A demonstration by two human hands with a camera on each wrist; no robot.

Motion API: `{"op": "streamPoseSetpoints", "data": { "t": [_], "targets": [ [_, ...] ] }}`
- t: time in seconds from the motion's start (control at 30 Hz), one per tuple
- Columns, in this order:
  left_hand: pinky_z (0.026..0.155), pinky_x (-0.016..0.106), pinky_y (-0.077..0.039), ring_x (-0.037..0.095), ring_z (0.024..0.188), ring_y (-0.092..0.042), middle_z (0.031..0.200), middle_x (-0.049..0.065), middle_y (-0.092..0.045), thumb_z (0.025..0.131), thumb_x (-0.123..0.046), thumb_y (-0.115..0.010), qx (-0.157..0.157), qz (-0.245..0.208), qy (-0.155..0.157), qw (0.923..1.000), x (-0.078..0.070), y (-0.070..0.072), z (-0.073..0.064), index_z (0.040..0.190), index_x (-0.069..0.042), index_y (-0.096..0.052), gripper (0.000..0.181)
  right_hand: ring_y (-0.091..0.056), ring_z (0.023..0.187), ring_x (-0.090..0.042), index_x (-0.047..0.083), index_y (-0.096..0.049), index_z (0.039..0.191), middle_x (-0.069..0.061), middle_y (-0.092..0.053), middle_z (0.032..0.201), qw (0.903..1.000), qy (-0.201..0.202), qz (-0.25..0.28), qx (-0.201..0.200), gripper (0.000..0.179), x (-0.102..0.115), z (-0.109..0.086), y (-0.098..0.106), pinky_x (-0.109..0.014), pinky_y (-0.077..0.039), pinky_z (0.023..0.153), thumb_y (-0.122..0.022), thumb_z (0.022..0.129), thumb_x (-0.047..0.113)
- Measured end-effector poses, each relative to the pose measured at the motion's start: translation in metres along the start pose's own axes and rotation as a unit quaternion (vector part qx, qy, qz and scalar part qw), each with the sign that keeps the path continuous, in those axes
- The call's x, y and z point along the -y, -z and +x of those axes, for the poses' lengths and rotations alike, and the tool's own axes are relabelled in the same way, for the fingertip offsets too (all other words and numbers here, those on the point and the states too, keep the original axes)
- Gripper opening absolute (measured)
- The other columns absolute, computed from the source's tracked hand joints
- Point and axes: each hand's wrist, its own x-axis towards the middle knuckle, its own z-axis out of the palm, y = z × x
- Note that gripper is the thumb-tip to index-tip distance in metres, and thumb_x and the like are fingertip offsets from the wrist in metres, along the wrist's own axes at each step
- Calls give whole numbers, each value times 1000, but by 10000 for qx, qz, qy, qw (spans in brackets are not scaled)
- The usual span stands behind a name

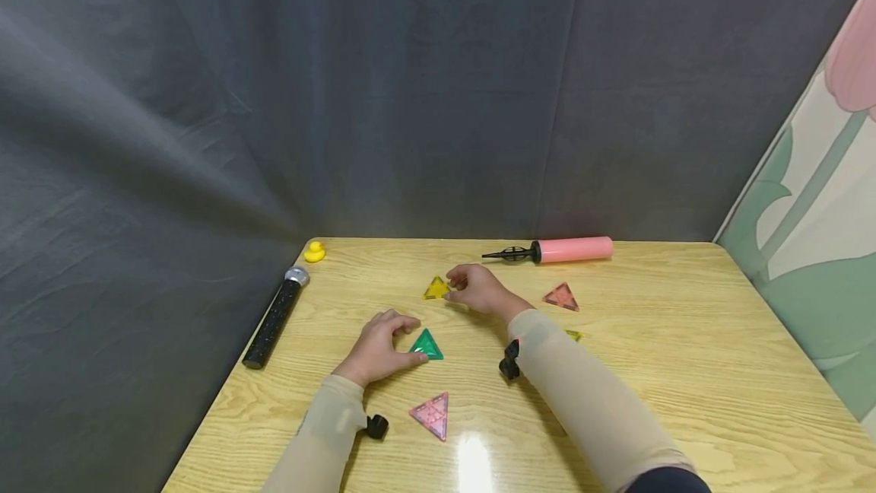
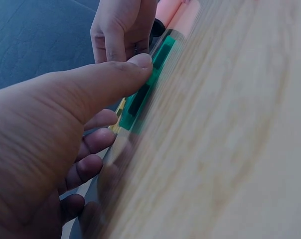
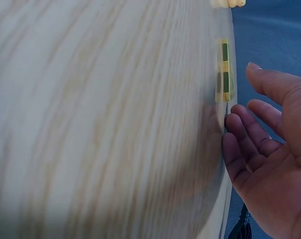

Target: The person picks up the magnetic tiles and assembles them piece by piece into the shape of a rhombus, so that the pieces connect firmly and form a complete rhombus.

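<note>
My left hand (image 1: pixel 383 346) is at a green triangular magnetic tile (image 1: pixel 427 345), which lies flat on the table. Its thumb (image 2: pixel 125 74) overlaps the tile's near corner, while the index finger arches out beside the far corner. Farther back, my right hand (image 1: pixel 477 289) hovers just right of a yellow triangular magnetic tile (image 1: pixel 435 289). In the right wrist view a gap shows between the loosely bent fingers (image 3: pixel 240 144) and that yellow tile (image 3: pixel 225 69). Nearer to me, below the left hand, lies a pink triangular magnetic tile (image 1: pixel 433 415).
A black microphone (image 1: pixel 275 319) lies along the table's left edge, with a yellow toy duck (image 1: pixel 315 252) behind it. At the back is a pink hand pump (image 1: pixel 573 249). A red triangular tile (image 1: pixel 563 297) lies right of my right hand; a yellow-green piece (image 1: pixel 573 335) peeks past the sleeve.
</note>
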Motion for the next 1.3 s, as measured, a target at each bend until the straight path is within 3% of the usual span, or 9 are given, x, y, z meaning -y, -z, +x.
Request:
{"op": "streamPoseSetpoints", "data": {
  "t": [0.5,1.0,1.3],
  "targets": [
    [82,36,-40,13,89,-47,100,-11,-57,83,-54,-87,-76,221,-38,9997,1,-5,4,129,-29,-73,55,-59,98,-20,3,-68,133,-3,-66,107,9994,-196,-281,-99,43,3,9,-8,-37,-52,89,-82,94,16],
    [82,36,-39,13,90,-47,99,-10,-57,84,-52,-86,-98,124,17,9999,2,-4,3,126,-29,-73,49,-58,88,-18,5,-68,134,-2,-64,99,9982,-331,-502,-80,46,8,12,-11,-36,-49,83,-84,92,17],
    [83,36,-41,13,91,-48,100,-10,-57,84,-50,-87,-112,84,79,9999,2,-3,3,127,-29,-73,49,-59,88,-17,15,-76,125,1,-66,97,9978,-197,-630,-17,33,7,12,-10,-35,-50,81,-83,93,17]
  ]
}}
